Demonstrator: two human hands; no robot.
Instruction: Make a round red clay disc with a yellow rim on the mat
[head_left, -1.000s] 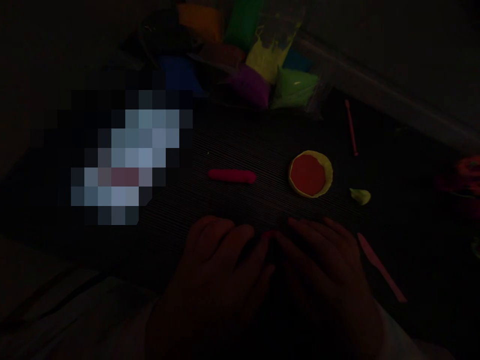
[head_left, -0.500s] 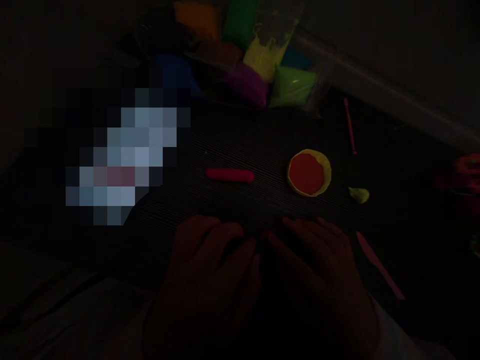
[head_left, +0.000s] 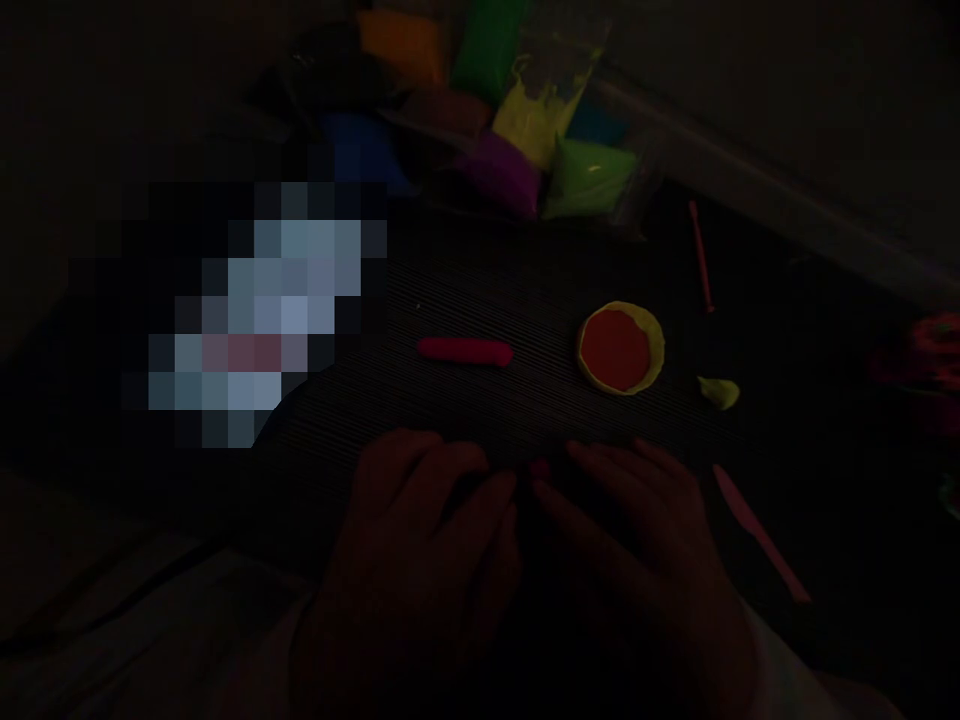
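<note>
The scene is very dark. My left hand [head_left: 431, 540] rests on the dark table with its fingers curled and pressed together; anything under them is hidden. Beside it, my right hand [head_left: 637, 540] has its fingers stretched forward and slightly bent. A small pink lump of clay [head_left: 540, 468] shows in the gap between the hands, at the tip of my right index finger. Ahead of them lies a pink clay roll [head_left: 465, 351]. To its right sits a round yellow clay rim [head_left: 656, 350] around a red-orange disc [head_left: 615, 350].
A yellow clay scrap [head_left: 718, 392], a pink plastic knife [head_left: 757, 530] and a thin pink stick tool [head_left: 701, 258] lie on the right. Several bags of coloured clay [head_left: 592, 175] are at the back. A bright pixelated patch [head_left: 277, 300] covers something at left.
The view has shifted slightly. More of the pink lump shows between my hands, and my right fingers have moved a little. The other things lie as before.
</note>
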